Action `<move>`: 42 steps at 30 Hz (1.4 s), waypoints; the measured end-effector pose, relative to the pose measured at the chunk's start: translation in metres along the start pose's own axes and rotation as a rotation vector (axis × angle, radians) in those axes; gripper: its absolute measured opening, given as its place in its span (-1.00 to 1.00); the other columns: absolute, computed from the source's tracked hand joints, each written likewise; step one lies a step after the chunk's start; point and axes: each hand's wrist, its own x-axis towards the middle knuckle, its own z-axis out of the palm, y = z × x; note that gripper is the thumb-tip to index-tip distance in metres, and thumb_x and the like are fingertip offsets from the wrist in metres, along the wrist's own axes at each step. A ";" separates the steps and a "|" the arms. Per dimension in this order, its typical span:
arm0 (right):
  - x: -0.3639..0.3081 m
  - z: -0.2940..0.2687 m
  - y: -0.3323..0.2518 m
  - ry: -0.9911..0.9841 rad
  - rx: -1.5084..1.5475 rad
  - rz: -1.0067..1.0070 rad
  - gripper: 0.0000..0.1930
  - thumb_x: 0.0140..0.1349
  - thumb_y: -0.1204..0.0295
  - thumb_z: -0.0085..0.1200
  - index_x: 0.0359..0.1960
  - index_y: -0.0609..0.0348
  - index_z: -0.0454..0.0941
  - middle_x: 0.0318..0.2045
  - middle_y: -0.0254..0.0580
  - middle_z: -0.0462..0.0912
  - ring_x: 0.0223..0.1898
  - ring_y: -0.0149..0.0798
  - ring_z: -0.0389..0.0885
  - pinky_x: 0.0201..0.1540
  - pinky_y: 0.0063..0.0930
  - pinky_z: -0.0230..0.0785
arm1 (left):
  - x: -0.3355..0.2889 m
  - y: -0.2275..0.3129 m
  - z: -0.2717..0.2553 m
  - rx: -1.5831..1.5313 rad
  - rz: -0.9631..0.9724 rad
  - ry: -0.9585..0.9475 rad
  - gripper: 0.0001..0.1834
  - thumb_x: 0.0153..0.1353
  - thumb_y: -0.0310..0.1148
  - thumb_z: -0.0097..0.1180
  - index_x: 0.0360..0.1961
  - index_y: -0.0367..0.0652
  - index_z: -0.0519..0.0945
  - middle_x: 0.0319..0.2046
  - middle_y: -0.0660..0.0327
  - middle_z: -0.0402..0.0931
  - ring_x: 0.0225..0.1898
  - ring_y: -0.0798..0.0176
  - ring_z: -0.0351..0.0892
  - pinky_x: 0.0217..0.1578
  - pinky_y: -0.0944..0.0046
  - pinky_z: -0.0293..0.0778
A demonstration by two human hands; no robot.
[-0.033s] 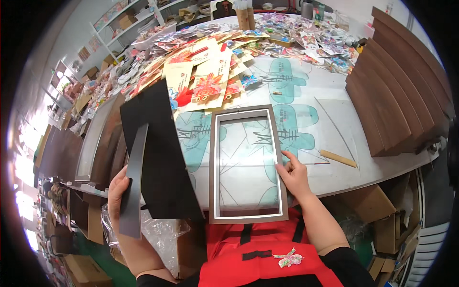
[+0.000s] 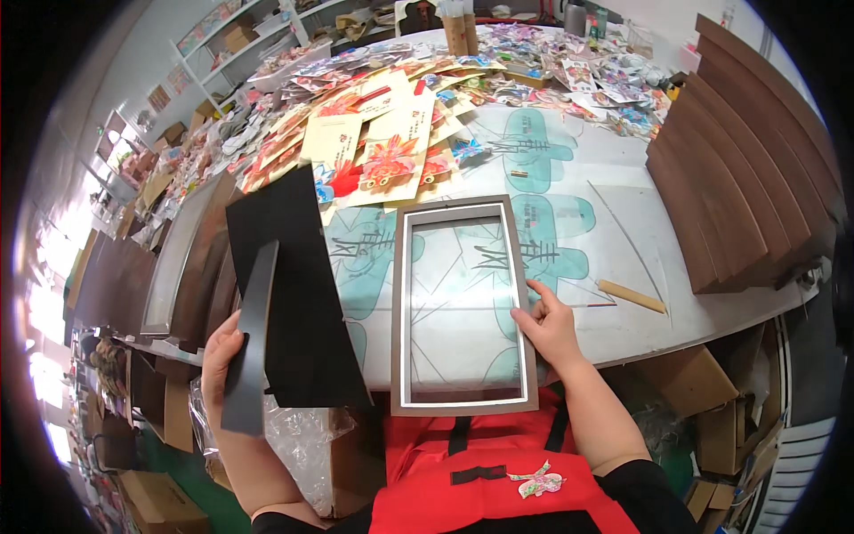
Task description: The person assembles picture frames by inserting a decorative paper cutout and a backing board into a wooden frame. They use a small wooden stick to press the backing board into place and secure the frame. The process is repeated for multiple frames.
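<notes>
My left hand (image 2: pixel 222 354) is closed on a black frame backing board (image 2: pixel 298 294), which it holds upright and tilted to the left of the frame. A dark grey easel leg (image 2: pixel 252 347) stands out from the board's face, by my fingers. My right hand (image 2: pixel 550 329) grips the right side of a brown picture frame (image 2: pixel 531 378), thumb on top; the other fingers are partly hidden. The frame has a white inner edge and rests at the table's front edge. Through its opening shows the printed table cover (image 2: pixel 614 334).
Cream cards with red goldfish pictures (image 2: pixel 391 160) lie heaped beyond the frame. Brown frames stand stacked on the right (image 2: pixel 738 178), with more frames (image 2: pixel 187 258) at the left. A tan stick (image 2: pixel 632 296) lies right of my right hand. Cardboard boxes (image 2: pixel 685 383) sit below the table.
The backing board has tipped slightly, its top edge lower and its bottom corner a little further left. The frame and my right hand have hardly moved.
</notes>
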 end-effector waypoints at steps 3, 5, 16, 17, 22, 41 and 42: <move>0.010 -0.005 -0.014 -0.116 -0.151 0.073 -0.20 -0.15 0.20 0.31 0.15 0.38 0.33 -0.73 -0.19 0.42 -0.65 -0.25 0.45 -0.51 -0.41 0.31 | 0.004 -0.027 -0.045 0.041 -0.209 0.017 -0.50 0.13 -0.32 0.17 0.06 -0.35 0.42 -0.21 0.17 0.60 -0.35 0.36 0.63 -0.30 0.43 0.55; 0.015 -0.005 -0.015 -0.135 -0.153 0.090 -0.17 -0.18 0.22 0.26 0.17 0.42 0.29 -0.72 -0.14 0.42 -0.62 -0.22 0.48 -0.49 -0.38 0.34 | 0.015 -0.054 -0.067 -0.034 -0.296 -0.015 -0.60 0.16 -0.41 0.14 0.02 -0.31 0.44 -0.20 0.14 0.60 -0.29 0.30 0.64 -0.26 0.36 0.58; 0.022 -0.024 0.000 0.034 -0.019 0.082 -0.33 -0.14 0.48 0.19 0.14 0.32 0.40 -0.75 -0.50 0.23 -0.69 -0.61 0.15 -0.62 -0.65 -0.02 | 0.120 -0.073 -0.043 1.056 0.011 -0.104 -0.51 0.16 -0.40 0.08 0.13 -0.32 0.40 0.03 -0.01 0.49 0.06 0.16 0.49 0.05 0.23 0.39; 0.023 -0.024 0.004 0.036 -0.019 0.073 -0.34 -0.14 0.47 0.20 0.14 0.30 0.41 -0.76 -0.48 0.24 -0.70 -0.59 0.16 -0.62 -0.64 0.00 | 0.143 -0.083 -0.032 0.928 0.044 -0.170 -0.54 0.20 -0.41 0.05 0.13 -0.31 0.40 0.03 0.04 0.49 0.05 0.20 0.48 0.06 0.24 0.38; 0.025 -0.023 0.014 0.047 0.045 0.087 -0.35 -0.13 0.45 0.24 0.12 0.27 0.43 -0.78 -0.45 0.26 -0.71 -0.59 0.20 -0.62 -0.65 0.05 | 0.237 -0.139 0.066 0.086 -0.309 -0.058 -0.54 0.26 -0.37 0.02 0.19 -0.20 0.35 -0.01 0.06 0.43 0.03 0.14 0.44 0.04 0.20 0.40; 0.021 -0.019 0.016 0.063 0.105 0.028 -0.38 -0.11 0.43 0.25 0.09 0.36 0.43 -0.75 -0.43 0.28 -0.68 -0.56 0.23 -0.59 -0.64 0.09 | 0.182 0.033 0.020 0.272 0.504 0.291 -0.78 0.04 -0.61 0.02 -0.28 -0.28 0.63 -0.44 0.29 0.57 -0.50 0.50 0.44 -0.43 0.52 0.36; 0.020 -0.019 0.017 0.072 0.113 0.028 -0.38 -0.11 0.43 0.25 0.09 0.36 0.44 -0.75 -0.43 0.28 -0.68 -0.56 0.23 -0.59 -0.63 0.09 | 0.168 0.049 0.006 0.320 0.581 0.293 -0.79 0.08 -0.62 -0.01 -0.29 -0.27 0.62 -0.45 0.32 0.55 -0.48 0.53 0.43 -0.41 0.53 0.34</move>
